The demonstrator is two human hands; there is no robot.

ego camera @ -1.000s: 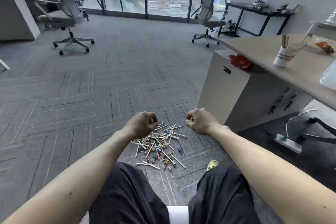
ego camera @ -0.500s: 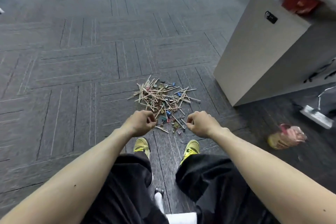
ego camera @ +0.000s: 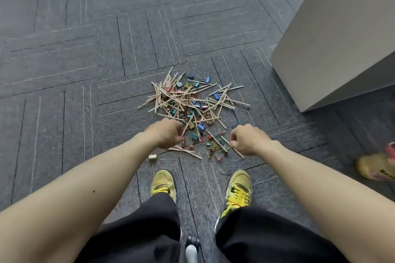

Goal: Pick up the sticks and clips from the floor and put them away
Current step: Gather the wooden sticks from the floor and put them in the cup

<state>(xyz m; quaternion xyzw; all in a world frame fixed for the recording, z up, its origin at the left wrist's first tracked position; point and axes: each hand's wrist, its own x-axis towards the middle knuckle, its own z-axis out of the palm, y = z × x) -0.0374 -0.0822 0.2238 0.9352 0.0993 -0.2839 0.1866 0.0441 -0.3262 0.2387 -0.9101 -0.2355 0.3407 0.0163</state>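
Partly, left hand (ego camera: 164, 135) hides sticks (ego camera: 184, 100) (fingers unseen).

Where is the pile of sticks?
In the head view, the pile of sticks lies on the carpet just beyond the left hand, left of the cabinet.

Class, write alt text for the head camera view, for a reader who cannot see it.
A pile of wooden sticks and coloured clips lies on grey carpet, with the person's left hand and right hand, both curled, reaching over its near edge. Yellow shoes stand below; a pale cabinet is at right.
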